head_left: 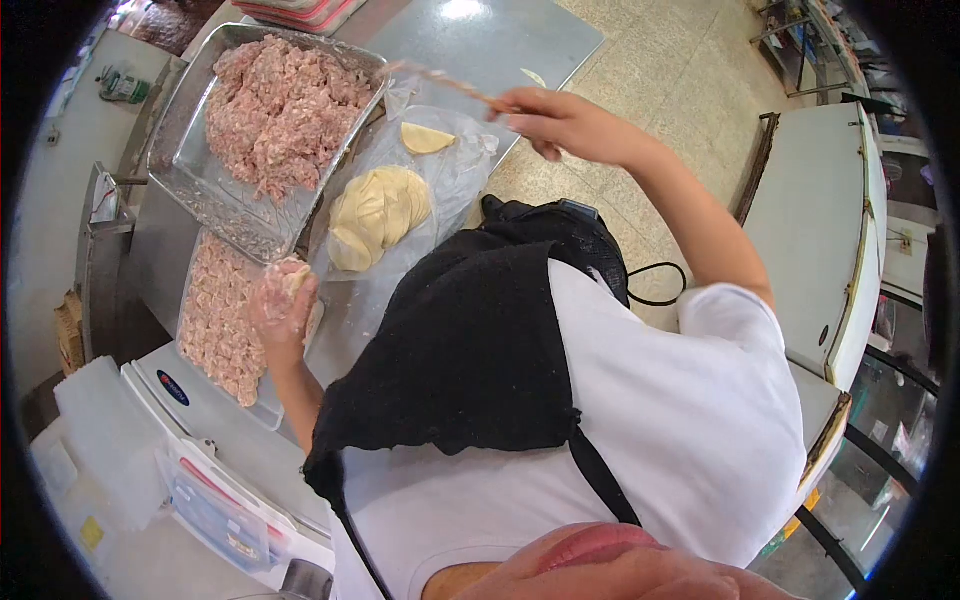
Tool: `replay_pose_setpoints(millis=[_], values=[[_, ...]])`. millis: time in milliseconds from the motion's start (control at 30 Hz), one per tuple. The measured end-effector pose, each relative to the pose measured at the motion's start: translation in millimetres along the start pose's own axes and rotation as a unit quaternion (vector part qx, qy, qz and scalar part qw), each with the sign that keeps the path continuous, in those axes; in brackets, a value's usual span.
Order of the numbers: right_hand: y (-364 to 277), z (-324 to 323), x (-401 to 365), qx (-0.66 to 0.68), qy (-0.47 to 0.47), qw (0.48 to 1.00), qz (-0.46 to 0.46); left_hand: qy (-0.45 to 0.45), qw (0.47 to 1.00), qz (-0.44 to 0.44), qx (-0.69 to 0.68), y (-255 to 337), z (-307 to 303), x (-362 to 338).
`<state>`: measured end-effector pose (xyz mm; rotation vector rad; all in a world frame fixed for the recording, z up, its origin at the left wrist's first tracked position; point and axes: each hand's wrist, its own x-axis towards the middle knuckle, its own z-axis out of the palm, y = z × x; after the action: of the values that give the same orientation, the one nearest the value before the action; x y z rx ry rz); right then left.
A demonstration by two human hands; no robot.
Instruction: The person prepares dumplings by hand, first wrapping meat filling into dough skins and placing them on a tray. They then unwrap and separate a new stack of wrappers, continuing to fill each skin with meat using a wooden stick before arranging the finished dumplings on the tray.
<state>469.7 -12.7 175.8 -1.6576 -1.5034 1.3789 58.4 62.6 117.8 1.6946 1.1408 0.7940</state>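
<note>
- Dumpling wrapper [293,280] lies in your left hand [283,310], just beside the meat tray [190,160]; your fingers curl round it, likely to keep it cupped;
- your right hand [560,122] pinches a stick [440,80] pointing at that tray, probably for scooping;
- blue logo [172,388] beyond the tray is unreadable.

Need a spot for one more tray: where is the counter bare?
Bare steel counter lies beyond the right hand and its stick, beside the meat tray. Crowded from the wrappers to the dumpling rows, where the left hand holds a dumpling.
</note>
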Motion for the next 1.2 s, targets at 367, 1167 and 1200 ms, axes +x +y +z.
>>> replay_pose_setpoints(millis=[367,1167,1200], values=[[69.4,-6.9,-65.6,0.281,0.229,0.929,0.067,-0.026,0.990,0.110,0.085,-17.4,10.2,33.4],[19.8,12.0,-40.7,0.148,0.079,0.983,0.072,-0.001,0.972,0.169,0.164,-37.6,-3.1,25.1],[17.1,11.6,-38.8,0.124,0.054,0.989,0.063,0.001,0.972,0.168,0.165,-36.0,-0.8,22.4]])
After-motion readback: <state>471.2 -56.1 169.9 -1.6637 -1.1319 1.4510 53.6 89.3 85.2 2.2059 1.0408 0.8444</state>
